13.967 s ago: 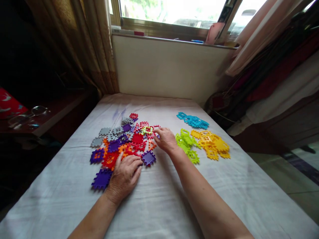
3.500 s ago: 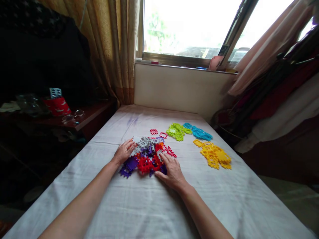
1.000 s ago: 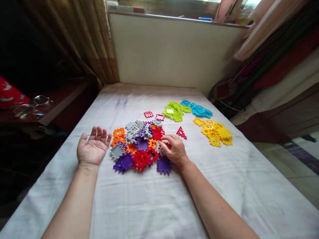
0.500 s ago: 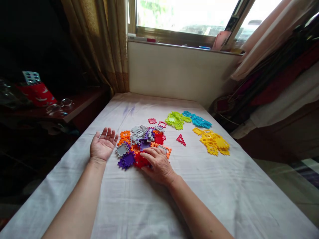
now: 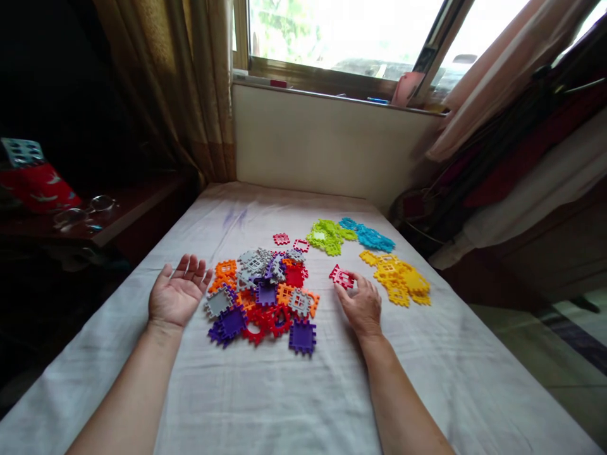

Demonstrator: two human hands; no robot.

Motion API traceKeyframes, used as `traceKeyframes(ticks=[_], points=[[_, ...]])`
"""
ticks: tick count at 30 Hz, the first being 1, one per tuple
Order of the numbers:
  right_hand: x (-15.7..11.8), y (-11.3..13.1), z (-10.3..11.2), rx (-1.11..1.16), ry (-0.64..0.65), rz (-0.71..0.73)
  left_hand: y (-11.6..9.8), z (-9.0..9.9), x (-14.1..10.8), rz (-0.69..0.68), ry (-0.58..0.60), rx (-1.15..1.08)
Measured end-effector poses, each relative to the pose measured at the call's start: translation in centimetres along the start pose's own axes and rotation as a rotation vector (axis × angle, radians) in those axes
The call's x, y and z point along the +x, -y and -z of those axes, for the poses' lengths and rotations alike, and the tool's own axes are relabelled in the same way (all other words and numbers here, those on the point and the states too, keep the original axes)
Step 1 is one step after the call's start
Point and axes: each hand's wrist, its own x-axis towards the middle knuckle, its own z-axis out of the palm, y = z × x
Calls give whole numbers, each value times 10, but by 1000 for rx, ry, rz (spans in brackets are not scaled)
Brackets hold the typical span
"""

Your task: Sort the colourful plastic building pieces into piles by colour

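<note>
Right hand (image 5: 362, 308) lower right of center, grip pinching a red piece (image 5: 342, 276) between thumb and fingers, can't tell if it touches the white cloth (image 5: 265, 404); left hand (image 5: 174, 296) lower left, palm up, fingers loosely spread, just beside mixed pile (image 5: 265, 292) below center; green pieces (image 5: 328, 236), blue pieces (image 5: 372, 238), yellow pieces (image 5: 411, 282) right of center

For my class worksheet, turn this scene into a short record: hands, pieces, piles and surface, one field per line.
Left hand: open, palm up, left of the mixed pile
Right hand: holding a red piece
Mixed pile: purple, grey, orange, red
Single-colour piles: green, blue, yellow
Surface: pale, creased sheet
</note>
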Motion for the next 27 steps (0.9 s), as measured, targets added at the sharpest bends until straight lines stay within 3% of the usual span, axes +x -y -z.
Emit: traceKeyframes(ticks=[5,11,14,17,21,24,27], points=[[0,-10,-8,-90,23,-75,1,-1,-1,-19,-10,17],[-4,-11,-6,-89,27,-40,4,-9,-8,-40,-33,37],[-7,1,-2,-13,-19,3,5,-10,-9,-35,-29,40],[-17,30,5,135,-2,234,4,-8,-8,-27,-14,43],[-35,69,16,295,200,603,4,-5,-6,-26,-1,46],[-43,80,20,295,375,730,5,-6,-7,-29,-2,58],[-45,79,18,290,467,797,6,-8,-8,-43,-10,62]])
